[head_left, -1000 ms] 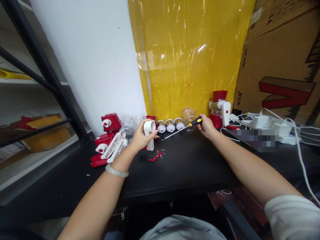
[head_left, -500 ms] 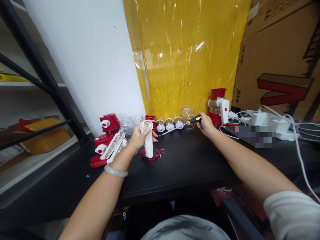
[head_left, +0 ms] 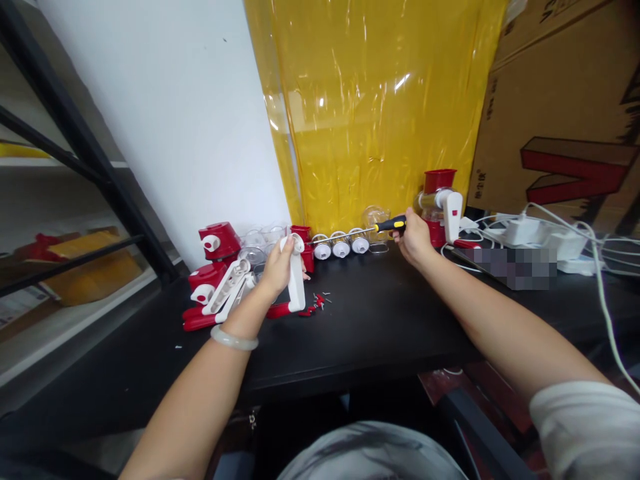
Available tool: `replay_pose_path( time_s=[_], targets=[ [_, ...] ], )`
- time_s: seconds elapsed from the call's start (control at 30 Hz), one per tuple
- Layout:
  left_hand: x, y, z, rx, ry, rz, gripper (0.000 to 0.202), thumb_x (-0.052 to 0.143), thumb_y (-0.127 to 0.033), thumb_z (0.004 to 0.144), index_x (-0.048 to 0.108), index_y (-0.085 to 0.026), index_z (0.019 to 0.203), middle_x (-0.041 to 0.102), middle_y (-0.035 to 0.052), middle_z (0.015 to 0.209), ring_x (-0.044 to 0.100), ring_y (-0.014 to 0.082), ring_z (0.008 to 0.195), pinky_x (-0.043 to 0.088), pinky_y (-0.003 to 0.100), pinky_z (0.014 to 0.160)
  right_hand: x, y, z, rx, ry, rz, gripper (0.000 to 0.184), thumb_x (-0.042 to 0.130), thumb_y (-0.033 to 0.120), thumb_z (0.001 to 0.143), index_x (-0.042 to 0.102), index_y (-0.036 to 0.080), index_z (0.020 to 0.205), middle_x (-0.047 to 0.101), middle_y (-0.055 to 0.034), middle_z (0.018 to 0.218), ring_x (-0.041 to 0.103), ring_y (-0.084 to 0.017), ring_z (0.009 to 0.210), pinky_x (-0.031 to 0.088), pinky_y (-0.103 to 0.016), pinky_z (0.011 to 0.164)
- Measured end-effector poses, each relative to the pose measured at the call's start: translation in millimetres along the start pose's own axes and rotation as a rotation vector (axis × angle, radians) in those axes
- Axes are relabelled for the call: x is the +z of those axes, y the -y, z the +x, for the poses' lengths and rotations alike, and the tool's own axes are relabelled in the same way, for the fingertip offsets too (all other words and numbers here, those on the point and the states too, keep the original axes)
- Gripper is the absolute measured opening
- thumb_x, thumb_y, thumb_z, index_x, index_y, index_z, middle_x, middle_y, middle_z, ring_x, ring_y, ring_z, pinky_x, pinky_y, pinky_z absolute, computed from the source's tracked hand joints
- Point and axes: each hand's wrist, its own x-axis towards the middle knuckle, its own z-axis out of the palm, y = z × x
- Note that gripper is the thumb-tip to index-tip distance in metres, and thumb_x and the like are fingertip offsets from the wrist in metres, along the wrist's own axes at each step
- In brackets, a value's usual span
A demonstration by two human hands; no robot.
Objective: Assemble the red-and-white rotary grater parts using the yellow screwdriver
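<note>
My left hand [head_left: 279, 267] is closed around a white crank handle [head_left: 297, 283] with a red grip, held upright above the black table. In my right hand [head_left: 414, 239] is a screwdriver [head_left: 391, 225] with a black and yellow handle, its long shaft pointing left. The shaft's tip is close to the round upper end of the crank handle; whether they touch I cannot tell. Under the crank handle lie small red parts and screws [head_left: 318, 304]. More white crank handles [head_left: 227, 293] with red grips rest to the left, against red grater bodies [head_left: 219, 241].
Several metal grater drums [head_left: 341, 248] with white ends stand along the back, beside clear plastic parts [head_left: 376, 219]. An assembled red and white rotary grater [head_left: 440, 207] stands at right, near a dark tablet-like slab [head_left: 505, 268], white chargers [head_left: 520, 232] and cables. A large cardboard box [head_left: 560, 120] rises behind.
The crank handle has turned in my left hand, so its red grip now shows at the bottom left. The screwdriver has risen and levelled, its tip now near the handle's upper end.
</note>
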Motion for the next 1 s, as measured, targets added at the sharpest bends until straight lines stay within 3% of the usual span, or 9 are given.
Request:
replay_pose_path(
  time_s=[0.27, 1.0],
  targets=[
    [-1.1, 9.5, 2.3, 0.003, 0.004, 0.076, 0.052, 0.054, -0.068, 0.080, 0.047, -0.020, 0.099, 0.055, -0.0051, 0.048, 0.058, 0.0179, 0.038, 0.049, 0.027, 0.038, -2.2, -6.8, 1.0, -0.088, 0.073, -0.129, 0.048, 0.055, 0.069, 0.079, 0.053, 0.021, 0.076, 0.051, 0.0038, 0.052, 0.048, -0.011, 0.040, 0.036, -0.022, 0.034],
    [-0.3, 6.4, -0.1, -0.047, -0.032, 0.123, 0.054, 0.050, -0.071, 0.081, 0.048, -0.020, 0.096, 0.056, -0.0033, 0.050, 0.060, 0.0186, 0.040, 0.051, 0.029, 0.039, -2.1, -5.3, 1.9, -0.161, 0.146, -0.148, 0.039, 0.054, 0.061, 0.083, 0.053, 0.022, 0.077, 0.052, 0.0035, 0.056, 0.049, -0.011, 0.042, 0.037, -0.024, 0.035]
  ],
)
